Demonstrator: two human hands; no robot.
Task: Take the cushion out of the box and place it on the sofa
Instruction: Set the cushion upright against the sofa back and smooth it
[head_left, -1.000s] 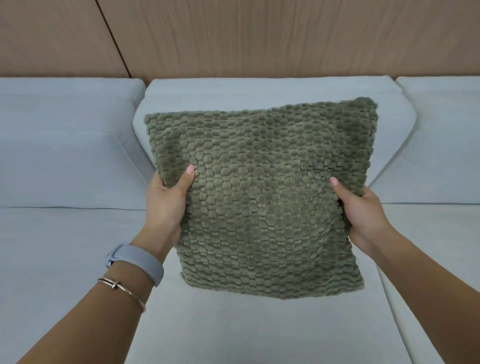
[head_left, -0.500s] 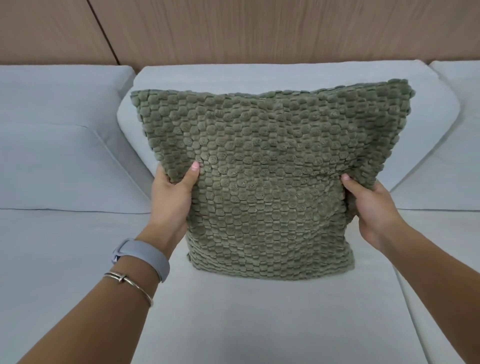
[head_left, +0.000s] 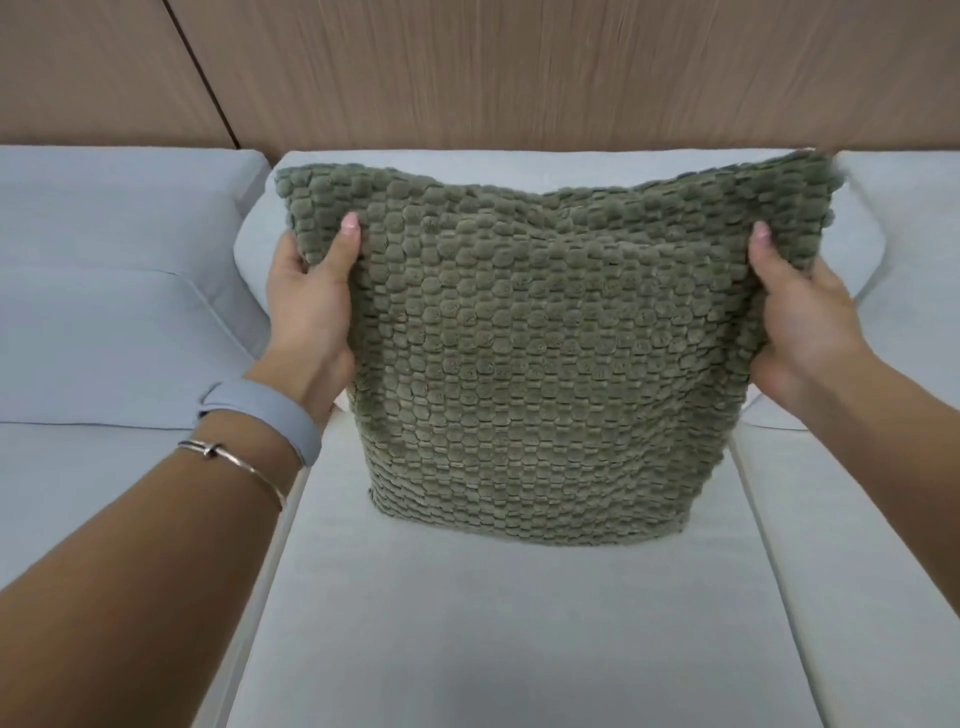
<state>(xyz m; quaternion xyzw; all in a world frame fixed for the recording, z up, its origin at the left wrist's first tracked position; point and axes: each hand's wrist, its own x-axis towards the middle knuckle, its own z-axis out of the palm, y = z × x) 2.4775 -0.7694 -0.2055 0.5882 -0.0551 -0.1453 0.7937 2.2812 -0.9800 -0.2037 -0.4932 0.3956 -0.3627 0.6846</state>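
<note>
We grip the cushion (head_left: 540, 364) by its side edges, left hand (head_left: 311, 306) and right hand (head_left: 805, 322) fingers closed on it; soft, light, it stands on the sofa (head_left: 519, 623) seat.

You see an olive-green cushion (head_left: 540, 358) covered all over in a raised, pebbled pattern of small rounded hexagon-like bumps set in staggered rows, with darker green in the grooves between them. Under and behind it, your sofa (head_left: 509, 639) is a plain pale grey with a faint bluish cast and no pattern. The wall panel (head_left: 519, 73) is warm brown wood with fine vertical grain, crossed by one dark slanted seam. On your left wrist, the watch band (head_left: 270, 415) is soft lavender-grey, and the thin bangle (head_left: 234, 457) beside it is silver-toned. Your thumbnails look pale pink.
</note>
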